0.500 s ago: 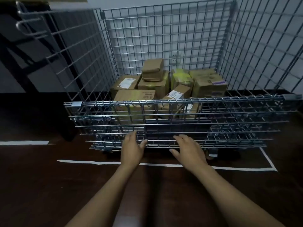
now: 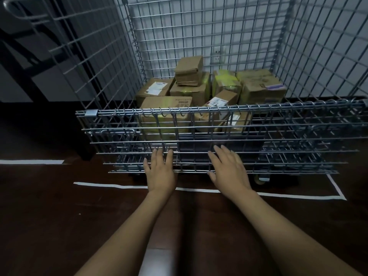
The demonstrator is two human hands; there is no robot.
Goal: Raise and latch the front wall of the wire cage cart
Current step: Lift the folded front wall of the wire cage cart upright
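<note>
The wire cage cart [image 2: 199, 36] stands ahead with its tall back and side walls up. Its front wall [image 2: 278, 136] hangs folded down from a hinge bar at mid height, the free edge near the floor. My left hand [image 2: 159, 170] lies flat against the lower wires of that folded wall, fingers spread. My right hand [image 2: 229, 170] rests beside it on the same lower wires, fingers apart and pointing up. Neither hand is curled around a wire. A metal latch piece [image 2: 91, 113] sits at the left end of the hinge bar.
Several cardboard boxes [image 2: 165, 108] fill the cart's floor at the back and left. White tape lines [image 2: 278, 195] mark the dark floor around the cart. A caster [image 2: 262, 179] shows under the right front. A dark frame [image 2: 29, 76] stands at the left.
Both hands have moved forward and up a little onto the lower wires of the folded front wall. The wall itself has not moved.
</note>
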